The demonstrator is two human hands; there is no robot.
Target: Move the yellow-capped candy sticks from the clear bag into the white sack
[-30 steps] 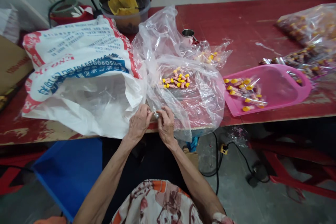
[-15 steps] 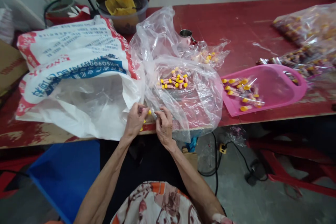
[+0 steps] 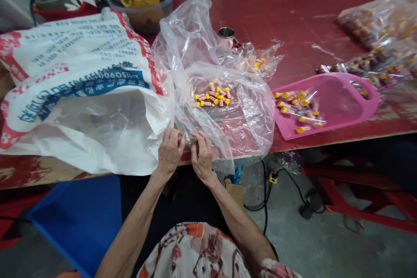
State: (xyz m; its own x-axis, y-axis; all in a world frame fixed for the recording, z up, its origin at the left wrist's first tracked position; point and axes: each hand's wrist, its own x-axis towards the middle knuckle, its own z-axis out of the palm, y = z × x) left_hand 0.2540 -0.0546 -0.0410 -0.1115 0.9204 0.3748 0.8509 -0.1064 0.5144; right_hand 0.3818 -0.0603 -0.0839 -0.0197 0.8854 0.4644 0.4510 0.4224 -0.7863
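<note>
My left hand (image 3: 170,151) and my right hand (image 3: 202,156) meet fingertip to fingertip at the front edge of the red table (image 3: 293,21). They pinch a small clear packet between them, which my fingers mostly hide. Just beyond them lies a crumpled clear plastic bag (image 3: 250,108). A little pile of pink pieces with yellow caps (image 3: 212,95) rests on it. To the right, a pink tray (image 3: 345,100) holds several yellow-capped clear packets (image 3: 298,108).
A big white printed sack (image 3: 81,78) lies open on the left of the table. A metal cup (image 3: 226,33) and a bowl (image 3: 143,0) stand behind. Filled clear bags (image 3: 381,21) sit far right. A blue bin (image 3: 78,221), cables (image 3: 267,191) and a red stool (image 3: 358,208) are below.
The yellow caps that showed at my left fingers half a second ago are now hidden by my fingers. My hands stay together at the table edge. My view has shifted slightly.
</note>
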